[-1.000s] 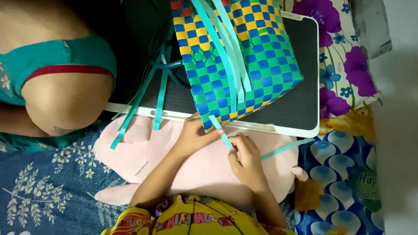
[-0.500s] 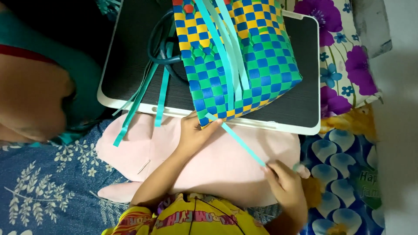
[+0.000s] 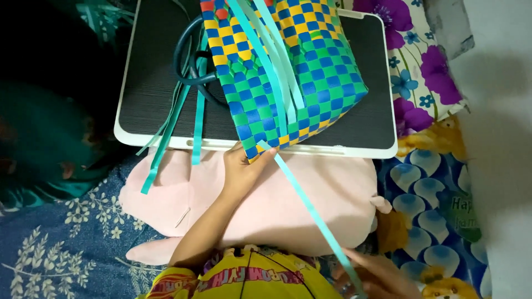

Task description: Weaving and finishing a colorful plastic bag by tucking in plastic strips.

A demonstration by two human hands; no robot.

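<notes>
my long thin turquoise plastic strip (image 3: 310, 207) runs diagonally from the woven blue, green and yellow plastic basket's (image 3: 282, 72) near corner down to my right hand (image 3: 377, 277), which pinches its end. my left hand (image 3: 241, 169) grips that corner, fingers curled, above the pink pillow (image 3: 288, 205).

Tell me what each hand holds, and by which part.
Left hand grips the woven basket at its lower corner. Right hand holds the teal strip at its far, free end.
</notes>
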